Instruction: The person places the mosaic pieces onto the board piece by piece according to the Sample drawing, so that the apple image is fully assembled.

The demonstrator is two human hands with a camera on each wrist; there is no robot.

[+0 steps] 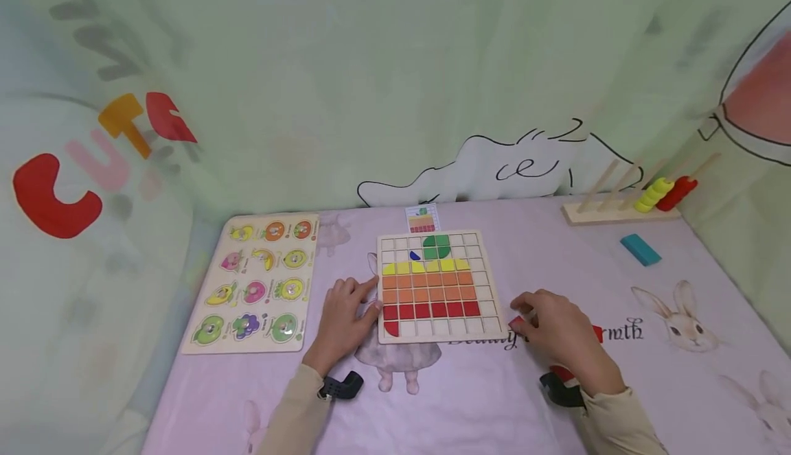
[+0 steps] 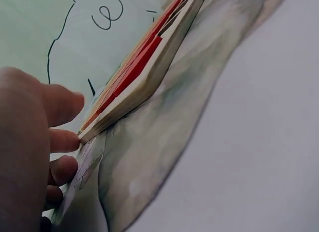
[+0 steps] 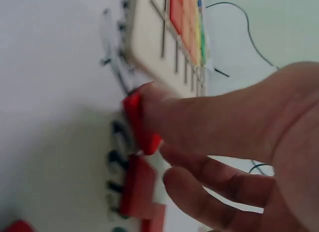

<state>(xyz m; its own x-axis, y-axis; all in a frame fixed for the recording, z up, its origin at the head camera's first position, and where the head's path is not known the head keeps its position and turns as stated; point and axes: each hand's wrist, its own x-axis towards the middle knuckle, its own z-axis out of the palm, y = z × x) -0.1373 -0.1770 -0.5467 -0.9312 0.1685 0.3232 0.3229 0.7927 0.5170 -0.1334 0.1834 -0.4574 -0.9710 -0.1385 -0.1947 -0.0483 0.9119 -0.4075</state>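
A square wooden mosaic board (image 1: 457,337) lies mid-table, filled with rows of red, orange and yellow pieces, green pieces and a small blue one near its top. One red piece with a rounded corner (image 1: 391,329) sits in the bottom-left cell. My left hand (image 1: 345,314) rests at the board's left edge, its fingers fairly straight; in the left wrist view a fingertip (image 2: 67,140) touches the corner. To the right of the board, my right hand (image 1: 553,324) pinches a red block (image 3: 137,122) just off the table. More red blocks (image 3: 137,187) lie beneath that hand.
A fruit puzzle board (image 1: 278,335) lies at the left. A small pattern card (image 1: 423,218) touches the far side of the mosaic board. At the back right stands a peg rack (image 1: 618,215) with yellow and red beads, near a teal block (image 1: 640,250).
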